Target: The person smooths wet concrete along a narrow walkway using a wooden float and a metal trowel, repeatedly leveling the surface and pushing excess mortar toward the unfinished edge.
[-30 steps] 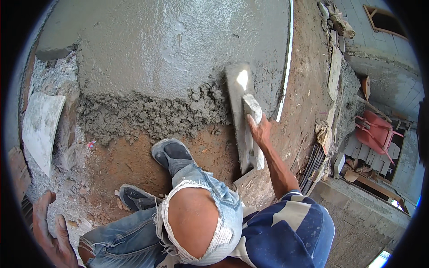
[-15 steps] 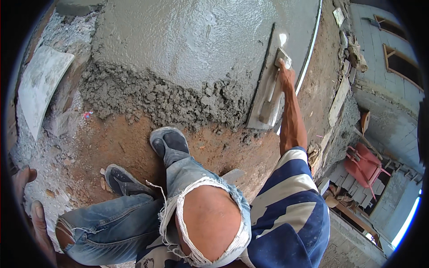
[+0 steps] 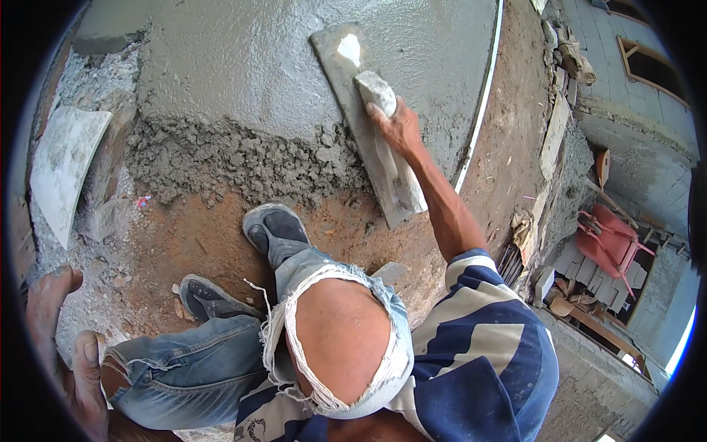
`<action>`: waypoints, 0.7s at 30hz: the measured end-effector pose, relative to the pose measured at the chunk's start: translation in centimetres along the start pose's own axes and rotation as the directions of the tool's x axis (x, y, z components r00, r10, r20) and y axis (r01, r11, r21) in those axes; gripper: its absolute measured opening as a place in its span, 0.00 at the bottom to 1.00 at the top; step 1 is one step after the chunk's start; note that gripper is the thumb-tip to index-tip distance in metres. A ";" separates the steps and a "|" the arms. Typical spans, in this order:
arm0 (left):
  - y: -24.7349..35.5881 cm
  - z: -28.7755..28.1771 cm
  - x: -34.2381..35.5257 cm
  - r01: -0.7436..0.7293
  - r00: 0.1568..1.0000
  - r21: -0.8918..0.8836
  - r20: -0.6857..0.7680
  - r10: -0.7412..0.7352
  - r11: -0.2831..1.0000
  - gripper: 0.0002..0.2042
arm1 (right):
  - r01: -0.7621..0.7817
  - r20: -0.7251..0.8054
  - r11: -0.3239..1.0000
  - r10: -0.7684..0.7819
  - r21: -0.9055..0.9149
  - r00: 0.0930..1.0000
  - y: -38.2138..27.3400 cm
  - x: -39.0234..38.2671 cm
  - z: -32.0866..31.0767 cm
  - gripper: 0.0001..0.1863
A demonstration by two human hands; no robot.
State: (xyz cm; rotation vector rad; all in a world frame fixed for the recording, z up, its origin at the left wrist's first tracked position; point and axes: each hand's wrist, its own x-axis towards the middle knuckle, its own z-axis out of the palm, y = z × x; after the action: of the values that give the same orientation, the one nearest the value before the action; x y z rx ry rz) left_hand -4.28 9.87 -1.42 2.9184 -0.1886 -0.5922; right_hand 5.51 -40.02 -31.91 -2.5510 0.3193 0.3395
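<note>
Wet cement slab [image 3: 294, 66]: lying smooth and grey across the far part of the ground, its near edge breaking into a rough, crumbly band of mortar [image 3: 236, 158] above bare red earth [image 3: 199, 243].

Long plastering float [image 3: 361, 125]: resting flat on the slab's near right portion, its lower end overhanging the crumbly edge. Half a second ago it was lying further right, beside the white pipe [image 3: 482, 96]; it is now sitting more toward the slab's middle, so the smoothing appears to be working leftward across the surface.

Right hand [image 3: 398, 129]: its grip is closing around the float's handle block, pressing down.

Left hand [image 3: 66, 346]: appearing at the lower left edge, fingers spread loose, grip released, grasping nothing.

Grey shoes [image 3: 272, 228]: planted on the earth just short of the mortar.
</note>
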 end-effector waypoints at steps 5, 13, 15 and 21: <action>-0.4 -0.2 0.1 -0.061 0.994 -0.291 -0.105 0.031 0.955 0.18 | 0.156 0.186 0.987 -0.146 -0.041 0.972 -1.6 -8.6 1.6 0.33; -0.4 1.7 0.5 -0.069 0.980 -0.436 -0.197 -0.020 0.897 0.17 | 0.127 -0.158 0.990 -0.115 0.064 0.981 -8.9 4.1 0.0 0.31; -0.8 2.1 0.8 -0.083 0.983 -0.449 -0.186 -0.002 0.890 0.17 | 0.025 -0.172 0.998 -0.014 0.063 0.985 -8.1 7.8 -0.2 0.34; -2.7 2.1 0.2 -0.028 0.984 -0.475 -0.170 -0.060 0.879 0.17 | -0.185 -0.222 0.975 0.208 0.120 0.953 -5.0 11.3 -1.1 0.35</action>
State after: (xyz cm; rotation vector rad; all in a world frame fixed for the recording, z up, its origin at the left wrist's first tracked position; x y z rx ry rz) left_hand -4.70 12.22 -3.83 2.4714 0.0076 -0.3131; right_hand 17.79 -38.24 -32.00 -2.4693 0.6662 0.0924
